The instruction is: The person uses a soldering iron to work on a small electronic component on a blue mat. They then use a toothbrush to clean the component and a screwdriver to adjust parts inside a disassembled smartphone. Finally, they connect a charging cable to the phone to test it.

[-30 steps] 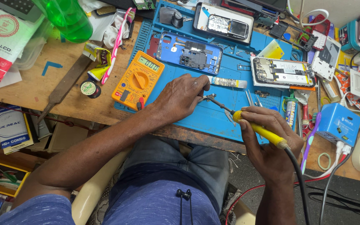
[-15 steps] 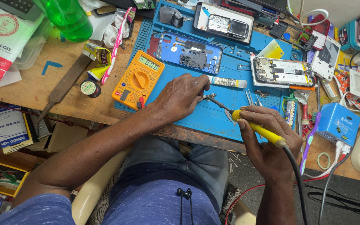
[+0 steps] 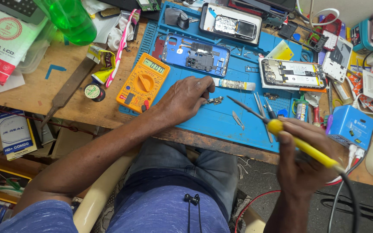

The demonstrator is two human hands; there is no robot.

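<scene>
The small metal part [image 3: 215, 100] lies on the blue work mat [image 3: 203, 118], just right of the orange multimeter [image 3: 143, 83], pinned at its left end by the fingertips of the left hand [image 3: 184, 99], whose fingers are pressed together and curled down over it, forearm lying across the table [image 3: 44, 92] edge. To solder it cleanly, I judge that the part should be held flat and unmoving while the tip meets only the joint. Further right, the right hand [image 3: 305, 166] is closed in a fist-like grip around the yellow soldering iron [image 3: 301, 144], raised, tip angled up-left toward the part but apart from it.
</scene>
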